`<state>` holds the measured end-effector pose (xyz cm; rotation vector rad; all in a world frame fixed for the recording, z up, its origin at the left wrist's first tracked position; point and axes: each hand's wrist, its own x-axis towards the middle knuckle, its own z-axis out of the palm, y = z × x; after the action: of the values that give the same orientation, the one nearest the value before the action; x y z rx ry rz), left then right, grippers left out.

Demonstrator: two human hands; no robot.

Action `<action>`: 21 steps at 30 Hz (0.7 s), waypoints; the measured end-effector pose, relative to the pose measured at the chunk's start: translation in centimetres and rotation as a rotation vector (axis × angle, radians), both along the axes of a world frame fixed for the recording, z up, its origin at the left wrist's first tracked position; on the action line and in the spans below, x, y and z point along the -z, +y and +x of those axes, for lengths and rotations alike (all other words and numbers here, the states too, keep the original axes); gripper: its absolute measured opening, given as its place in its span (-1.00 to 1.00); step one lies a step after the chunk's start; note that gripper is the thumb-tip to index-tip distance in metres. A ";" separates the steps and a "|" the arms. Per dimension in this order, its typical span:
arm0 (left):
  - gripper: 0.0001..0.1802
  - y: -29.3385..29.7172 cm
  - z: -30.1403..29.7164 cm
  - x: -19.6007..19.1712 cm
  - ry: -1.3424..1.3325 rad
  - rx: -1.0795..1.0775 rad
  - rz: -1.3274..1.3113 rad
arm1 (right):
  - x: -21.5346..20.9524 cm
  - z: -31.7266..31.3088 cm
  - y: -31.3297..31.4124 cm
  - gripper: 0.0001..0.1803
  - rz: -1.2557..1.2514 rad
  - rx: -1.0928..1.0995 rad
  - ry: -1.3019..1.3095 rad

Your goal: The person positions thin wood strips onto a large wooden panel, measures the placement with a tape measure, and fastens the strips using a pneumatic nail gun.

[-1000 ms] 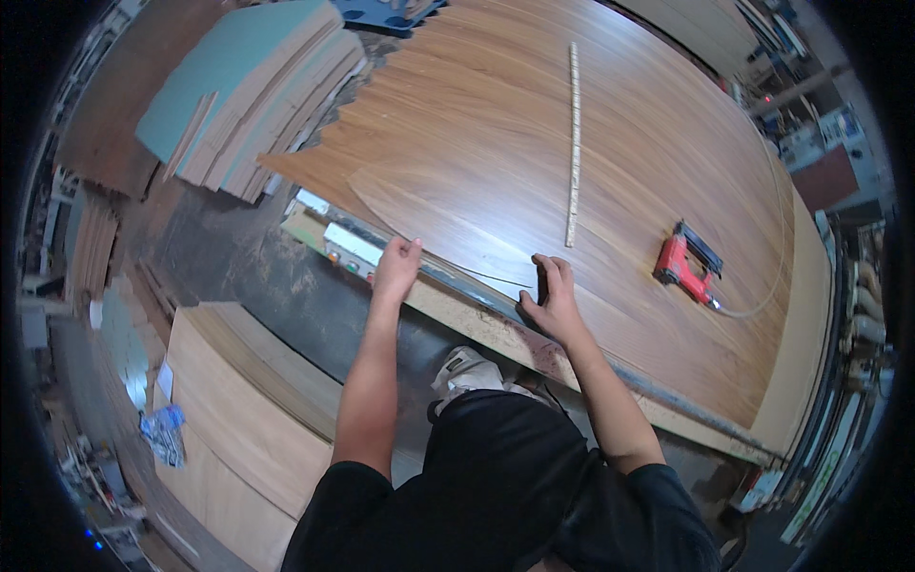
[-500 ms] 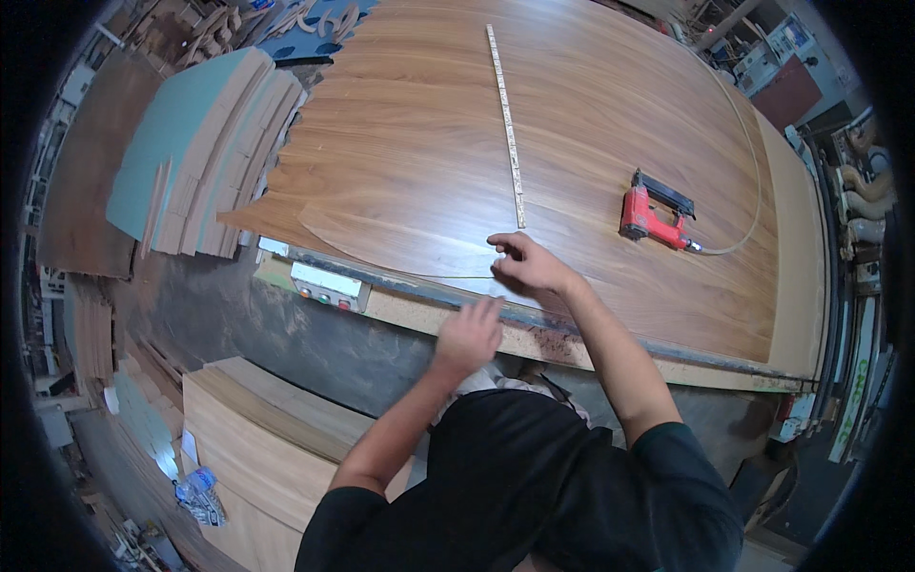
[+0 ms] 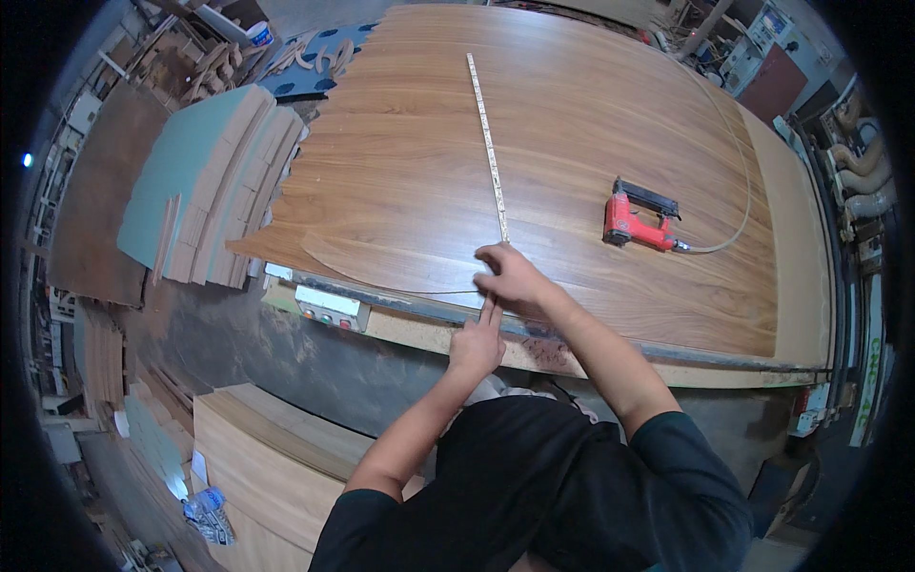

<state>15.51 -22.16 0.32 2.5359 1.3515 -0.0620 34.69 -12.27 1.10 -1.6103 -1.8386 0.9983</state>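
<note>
Right hand is down at the near edge of the big wood-grain panel, fingers curled over the near end of the long pale measuring strip, pinning it flat. The strip runs straight away from that hand toward the far edge. Left hand sits just below, at the desk edge, index finger pointing up and touching the panel edge just beside the right hand; it grips nothing that I can make out.

That strip looks thin, light and whippy, so it likely slides on the smooth veneer unless pressed down; best held at the near end, as now. The panel itself looks broad, stiff and heavy, one to take by its edges.

Red nail gun rests well to the right, hose looping off behind. A control box with buttons sits on the near edge, left of the hands. Stacked curved boards lie off the left edge.
</note>
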 end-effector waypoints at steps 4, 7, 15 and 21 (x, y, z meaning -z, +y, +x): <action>-0.21 -0.2 0.2 1.6 0.037 0.023 -0.024 | -2.1 -4.4 -0.4 -0.14 0.201 -0.149 -0.419; -0.28 -0.2 -0.1 1.8 -0.004 0.006 -0.025 | -0.6 -6.6 0.8 -0.30 0.312 -0.188 -0.451; 0.15 -0.1 0.6 -0.8 -0.038 -0.035 -0.030 | -5.8 3.4 0.1 -0.43 0.384 -0.104 -0.284; 0.20 -0.2 1.1 -0.9 -0.038 -0.061 -0.026 | -7.8 20.3 -13.3 -0.36 0.254 0.043 -0.238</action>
<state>16.58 -22.35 1.21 2.4603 1.4026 -0.0196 55.02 -25.57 8.91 -1.6593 -1.9833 0.5457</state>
